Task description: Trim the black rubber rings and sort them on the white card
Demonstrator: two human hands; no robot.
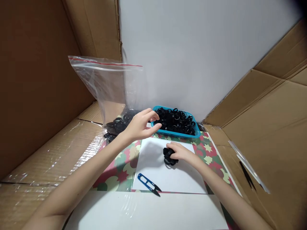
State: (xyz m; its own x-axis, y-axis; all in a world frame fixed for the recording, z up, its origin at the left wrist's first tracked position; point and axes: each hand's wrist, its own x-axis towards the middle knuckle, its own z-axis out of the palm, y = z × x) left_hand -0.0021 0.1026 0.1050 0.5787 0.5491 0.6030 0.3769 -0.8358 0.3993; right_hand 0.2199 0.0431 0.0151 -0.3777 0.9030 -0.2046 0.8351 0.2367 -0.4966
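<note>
One left hand (144, 125): fingers apart, frame centre.
Right hand (179, 151): clamped on black bundle (168, 157), below centre.
Blue snips (146, 182): lower centre.

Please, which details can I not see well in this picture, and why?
In the head view:
Left end of the blue basket: partly behind the left hand.
Number of black rings there: too small, overlapping.
Black pieces in the clear bag: blurred by plastic.
Black bunch: partly covered by the right hand.
Left arm, right arm: cut off by lower edge.
</note>
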